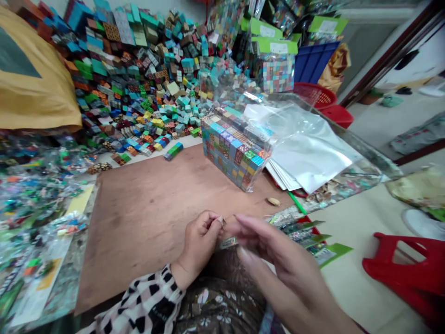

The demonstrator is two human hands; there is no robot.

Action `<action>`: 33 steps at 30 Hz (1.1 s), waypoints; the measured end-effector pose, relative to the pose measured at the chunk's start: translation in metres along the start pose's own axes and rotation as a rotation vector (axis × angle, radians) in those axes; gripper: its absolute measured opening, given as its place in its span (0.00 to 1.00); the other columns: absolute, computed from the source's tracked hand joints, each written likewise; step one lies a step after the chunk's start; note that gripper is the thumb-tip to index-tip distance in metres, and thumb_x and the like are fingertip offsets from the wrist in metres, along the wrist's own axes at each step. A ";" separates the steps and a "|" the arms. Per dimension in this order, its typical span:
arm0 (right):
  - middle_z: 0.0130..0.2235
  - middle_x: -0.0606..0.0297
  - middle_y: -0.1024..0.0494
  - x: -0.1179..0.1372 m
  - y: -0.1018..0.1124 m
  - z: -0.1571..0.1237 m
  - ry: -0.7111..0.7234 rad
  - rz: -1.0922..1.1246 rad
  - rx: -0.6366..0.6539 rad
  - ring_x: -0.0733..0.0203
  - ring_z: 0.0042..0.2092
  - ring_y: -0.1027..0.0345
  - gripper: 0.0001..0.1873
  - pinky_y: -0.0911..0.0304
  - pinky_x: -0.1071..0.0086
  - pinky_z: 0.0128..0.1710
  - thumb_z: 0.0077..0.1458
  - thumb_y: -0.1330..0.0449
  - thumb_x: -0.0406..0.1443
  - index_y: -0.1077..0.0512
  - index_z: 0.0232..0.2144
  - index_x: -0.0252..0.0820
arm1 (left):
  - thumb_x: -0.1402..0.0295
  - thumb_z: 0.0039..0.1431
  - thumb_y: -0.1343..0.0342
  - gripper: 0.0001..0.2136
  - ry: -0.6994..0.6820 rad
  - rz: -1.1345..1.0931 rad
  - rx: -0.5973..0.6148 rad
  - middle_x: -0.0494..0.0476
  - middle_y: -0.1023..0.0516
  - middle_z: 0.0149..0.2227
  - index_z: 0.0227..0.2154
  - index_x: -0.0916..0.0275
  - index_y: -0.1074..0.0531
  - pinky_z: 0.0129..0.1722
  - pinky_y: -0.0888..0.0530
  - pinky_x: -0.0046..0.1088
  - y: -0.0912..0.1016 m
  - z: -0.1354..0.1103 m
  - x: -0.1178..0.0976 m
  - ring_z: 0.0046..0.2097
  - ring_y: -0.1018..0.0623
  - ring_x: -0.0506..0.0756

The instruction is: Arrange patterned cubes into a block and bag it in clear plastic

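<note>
My left hand [200, 243] is closed at the table's near edge, thumb and forefinger pinching a small pale-brown bit that is too small to name. Close beside it, my right hand [278, 264] is slightly blurred, its thumb held apart from the fingers and nothing visible in it. An unshelled peanut [273, 202] lies on the brown board [149, 218] beyond my right hand. Further back on the board stands a clear-wrapped block of patterned little boxes [236, 148].
A heap of small colourful boxes [156, 79] fills the back. White sheets and clear plastic bags [306, 139] lie right of the block, near broken shells [328, 191]. Small plastic packets [34, 199] cover the left side. A red stool [406, 264] stands on the floor at right.
</note>
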State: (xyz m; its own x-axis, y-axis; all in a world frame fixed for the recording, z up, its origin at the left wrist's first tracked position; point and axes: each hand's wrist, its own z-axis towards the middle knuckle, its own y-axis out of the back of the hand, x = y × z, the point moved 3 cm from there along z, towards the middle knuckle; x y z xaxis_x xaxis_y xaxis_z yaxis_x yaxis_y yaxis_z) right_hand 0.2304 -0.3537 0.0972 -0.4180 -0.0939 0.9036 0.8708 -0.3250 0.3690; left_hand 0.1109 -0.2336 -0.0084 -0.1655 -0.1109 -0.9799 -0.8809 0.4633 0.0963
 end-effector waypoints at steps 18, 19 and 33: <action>0.36 0.58 0.22 -0.082 -0.052 0.020 0.019 -0.217 -0.055 0.57 0.38 0.28 0.14 0.32 0.65 0.39 0.58 0.46 0.29 0.26 0.44 0.39 | 0.61 0.58 0.44 0.10 -0.054 0.119 0.043 0.51 0.24 0.25 0.30 0.62 0.24 0.26 0.29 0.23 0.005 0.002 0.004 0.27 0.27 0.50; 0.36 0.58 0.22 -0.083 -0.047 0.020 0.023 -0.216 -0.087 0.57 0.37 0.28 0.14 0.31 0.65 0.38 0.57 0.47 0.29 0.26 0.44 0.39 | 0.60 0.59 0.45 0.10 -0.034 0.110 0.043 0.51 0.23 0.25 0.31 0.62 0.25 0.26 0.28 0.23 0.005 0.002 0.004 0.26 0.26 0.50; 0.38 0.53 0.19 -0.205 0.188 0.027 -0.342 -0.483 -0.921 0.52 0.38 0.27 0.23 0.32 0.55 0.45 0.49 0.41 0.44 0.22 0.42 0.34 | 0.58 0.60 0.47 0.12 -0.077 0.198 0.037 0.52 0.24 0.25 0.31 0.61 0.24 0.26 0.28 0.24 0.004 0.003 0.011 0.26 0.27 0.51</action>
State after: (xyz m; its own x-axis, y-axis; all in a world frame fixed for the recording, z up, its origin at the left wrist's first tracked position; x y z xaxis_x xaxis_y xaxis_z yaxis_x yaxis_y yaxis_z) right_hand 0.4870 -0.3704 -0.0124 -0.4454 0.4530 0.7723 0.0473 -0.8495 0.5255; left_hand 0.1072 -0.2302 -0.0195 -0.2984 0.0525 -0.9530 -0.8175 0.5012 0.2836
